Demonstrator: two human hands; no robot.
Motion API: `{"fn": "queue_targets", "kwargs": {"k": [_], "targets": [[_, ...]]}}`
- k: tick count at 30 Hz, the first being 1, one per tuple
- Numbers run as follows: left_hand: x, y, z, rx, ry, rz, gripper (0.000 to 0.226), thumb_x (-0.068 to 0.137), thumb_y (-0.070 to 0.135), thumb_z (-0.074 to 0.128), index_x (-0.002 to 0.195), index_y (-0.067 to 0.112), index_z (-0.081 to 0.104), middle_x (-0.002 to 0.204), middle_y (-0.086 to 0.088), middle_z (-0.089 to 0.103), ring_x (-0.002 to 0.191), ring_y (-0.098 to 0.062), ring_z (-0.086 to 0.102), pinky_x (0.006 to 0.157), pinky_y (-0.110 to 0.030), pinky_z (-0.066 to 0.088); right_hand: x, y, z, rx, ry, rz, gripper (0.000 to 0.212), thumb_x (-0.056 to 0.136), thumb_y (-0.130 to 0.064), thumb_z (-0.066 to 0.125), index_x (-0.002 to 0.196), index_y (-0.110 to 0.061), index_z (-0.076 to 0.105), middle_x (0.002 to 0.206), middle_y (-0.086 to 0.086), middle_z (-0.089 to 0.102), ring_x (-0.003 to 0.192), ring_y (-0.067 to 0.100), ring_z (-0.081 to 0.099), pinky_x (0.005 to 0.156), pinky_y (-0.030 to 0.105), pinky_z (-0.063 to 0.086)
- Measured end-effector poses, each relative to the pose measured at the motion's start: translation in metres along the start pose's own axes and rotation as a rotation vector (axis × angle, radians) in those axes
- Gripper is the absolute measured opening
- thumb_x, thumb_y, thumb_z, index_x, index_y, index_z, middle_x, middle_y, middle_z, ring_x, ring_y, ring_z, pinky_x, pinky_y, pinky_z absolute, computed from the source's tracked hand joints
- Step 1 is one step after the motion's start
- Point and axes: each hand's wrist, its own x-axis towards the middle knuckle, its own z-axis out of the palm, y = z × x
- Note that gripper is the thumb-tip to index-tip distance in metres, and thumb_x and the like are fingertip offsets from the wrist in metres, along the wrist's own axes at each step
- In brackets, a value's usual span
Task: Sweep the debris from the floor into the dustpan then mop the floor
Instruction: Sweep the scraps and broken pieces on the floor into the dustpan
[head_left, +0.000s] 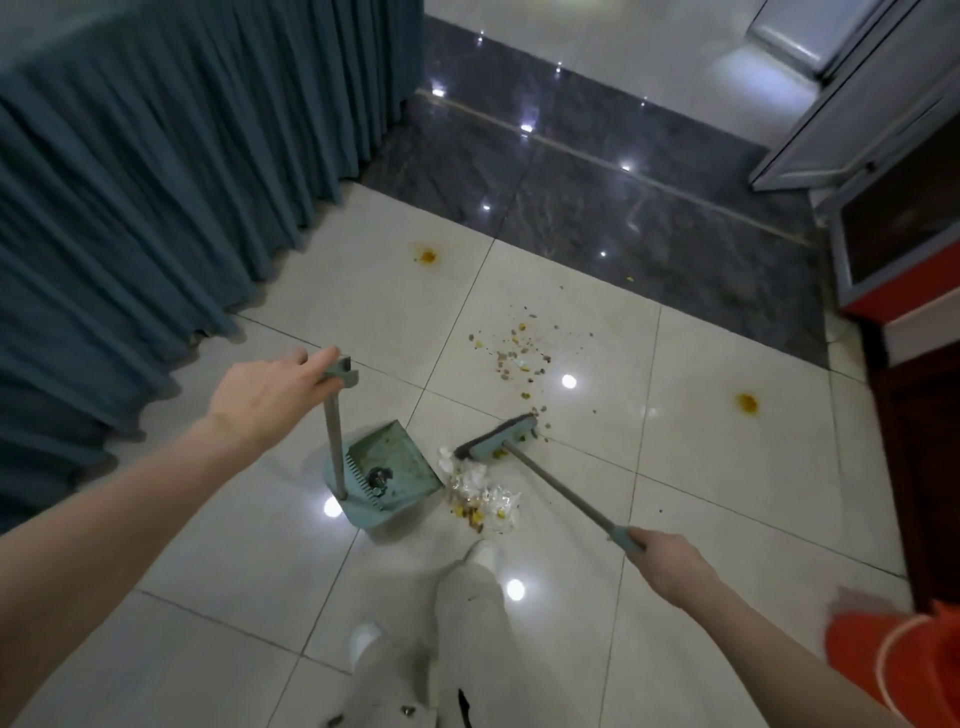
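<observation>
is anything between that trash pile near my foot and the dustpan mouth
Nothing visible does. The trash pile lies right next to the open edge of the dustpan, with nothing in the gap. The broom head rests beyond the pile, not between them.

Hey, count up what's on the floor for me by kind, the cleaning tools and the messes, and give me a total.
Dustpan: 1
Broom: 1
Orange stains: 2
Patch of scattered crumbs: 1
Heap of crumpled wrappers and scraps: 1
Total: 6
</observation>
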Motion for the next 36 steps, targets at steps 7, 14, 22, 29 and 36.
{"fn": "queue_targets", "kwargs": {"k": [7, 14, 22, 29, 36], "targets": [[0.032, -0.010, -0.011, -0.015, -0.045, -0.050, 0.036, 0.094, 0.054, 0.030, 0.115, 0.025, 0.036, 0.087, 0.001, 0.053, 0.059, -0.024, 0.057, 0.042, -0.029, 0.042, 0.037, -0.042, -0.058, 0.126, 0.092, -0.074, 0.033, 0.098, -0.037, 0.048, 0.129, -0.033, 0.057, 0.085, 0.000, 0.060, 0.072, 0.021, 0.058, 0.061, 0.026, 0.043], [0.097, -0.018, -0.012, 0.025, -0.081, -0.057, 0.039, 0.095, 0.049, 0.036, 0.123, 0.022, 0.043, 0.092, -0.001, 0.056, 0.052, -0.014, 0.047, 0.038, -0.022, 0.024, 0.149, -0.139, -0.155, 0.192, 0.132, -0.161, 0.037, 0.101, -0.040, 0.041, 0.131, -0.026, 0.058, 0.099, 0.010, 0.065, 0.088, 0.030, 0.063, 0.070, 0.031, 0.050], [0.204, -0.026, 0.002, 0.070, -0.133, -0.069, 0.036, 0.095, 0.051, 0.029, 0.117, 0.024, 0.038, 0.089, -0.001, 0.054, 0.052, -0.018, 0.052, 0.037, -0.027, 0.034, 0.286, -0.251, -0.230, 0.165, 0.108, -0.155, 0.036, 0.101, -0.022, 0.039, 0.134, -0.018, 0.055, 0.116, 0.013, 0.062, 0.099, 0.030, 0.062, 0.084, 0.036, 0.055], [0.257, -0.025, 0.015, 0.005, -0.126, -0.051, 0.037, 0.096, 0.048, 0.034, 0.122, 0.023, 0.040, 0.090, -0.005, 0.056, 0.053, -0.023, 0.054, 0.041, -0.029, 0.040, 0.339, -0.259, -0.222, 0.041, 0.024, -0.101, 0.043, 0.095, -0.008, 0.039, 0.136, -0.017, 0.049, 0.116, 0.013, 0.059, 0.101, 0.030, 0.061, 0.080, 0.035, 0.054], [0.277, -0.006, 0.022, -0.029, -0.067, 0.094, 0.039, 0.092, 0.051, 0.030, 0.113, 0.020, 0.042, 0.084, -0.007, 0.057, 0.048, -0.024, 0.049, 0.039, -0.023, 0.025, 0.319, -0.171, -0.183, 0.050, 0.003, -0.086, 0.034, 0.096, -0.018, 0.040, 0.127, -0.026, 0.050, 0.094, 0.007, 0.057, 0.082, 0.026, 0.057, 0.070, 0.032, 0.048]]}}
